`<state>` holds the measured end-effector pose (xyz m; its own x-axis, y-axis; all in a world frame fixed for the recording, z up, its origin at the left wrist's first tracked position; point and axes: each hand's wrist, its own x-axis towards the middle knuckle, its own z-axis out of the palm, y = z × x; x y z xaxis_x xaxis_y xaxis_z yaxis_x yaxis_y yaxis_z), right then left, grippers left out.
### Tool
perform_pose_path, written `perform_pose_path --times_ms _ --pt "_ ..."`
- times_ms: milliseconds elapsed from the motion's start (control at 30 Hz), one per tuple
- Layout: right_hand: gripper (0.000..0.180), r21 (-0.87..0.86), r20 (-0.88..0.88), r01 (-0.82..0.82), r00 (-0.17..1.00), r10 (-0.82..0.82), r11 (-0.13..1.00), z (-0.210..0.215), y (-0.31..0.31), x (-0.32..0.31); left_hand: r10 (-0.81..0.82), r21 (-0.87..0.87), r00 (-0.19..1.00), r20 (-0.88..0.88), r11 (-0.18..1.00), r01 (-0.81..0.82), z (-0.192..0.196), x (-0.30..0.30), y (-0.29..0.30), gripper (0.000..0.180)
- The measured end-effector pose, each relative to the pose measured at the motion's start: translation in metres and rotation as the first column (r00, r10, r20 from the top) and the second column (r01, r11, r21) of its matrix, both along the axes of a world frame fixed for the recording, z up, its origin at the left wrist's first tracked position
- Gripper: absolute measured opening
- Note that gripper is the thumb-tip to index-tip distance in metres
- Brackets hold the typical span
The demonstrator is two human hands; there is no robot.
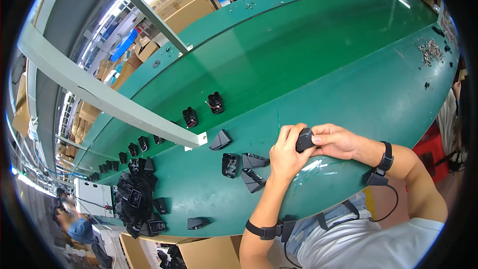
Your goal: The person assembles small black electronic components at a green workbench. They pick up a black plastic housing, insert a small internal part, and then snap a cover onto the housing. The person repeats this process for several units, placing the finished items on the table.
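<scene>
Above the near edge of the green bench, a small black rounded plastic part (303, 140) is held between both hands. My left hand (287, 153) grips it from the left, fingers curled behind it. From the right, my right hand (334, 141) presses its thumb against the part's side; most of its other fingers are hidden. Left of my left wrist lie black plastic housings: an open one (230, 165) with its hollow inside showing, and two wedge-shaped ones (254, 160) (253, 180). Thin clear strips (311, 173) are scattered beneath my hands.
A green conveyor belt (298, 45) carries a row of black housings (215, 102). At left are a heaped pile of black housings (133, 197), a white box (93, 197) and a grey metal post (114, 97). Small screws (430, 51) lie far right. A person (79, 226) is at lower left.
</scene>
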<state>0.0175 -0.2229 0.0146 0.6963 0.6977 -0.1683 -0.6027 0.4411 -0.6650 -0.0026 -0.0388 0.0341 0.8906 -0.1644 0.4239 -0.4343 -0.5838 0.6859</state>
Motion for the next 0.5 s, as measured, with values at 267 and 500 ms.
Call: perform_pose_path --times_ms 267,500 --pt "0.019 -0.052 0.008 -0.01 1.0 0.01 0.999 0.005 0.001 -0.002 -0.001 0.002 1.0 -0.009 1.0 0.001 0.001 -0.002 0.0 0.047" --pt "0.019 -0.031 -0.01 0.037 0.999 -0.037 0.999 0.007 0.008 -0.006 -0.001 -0.002 1.0 -0.009 1.0 0.001 -0.004 -0.001 0.001 0.047"
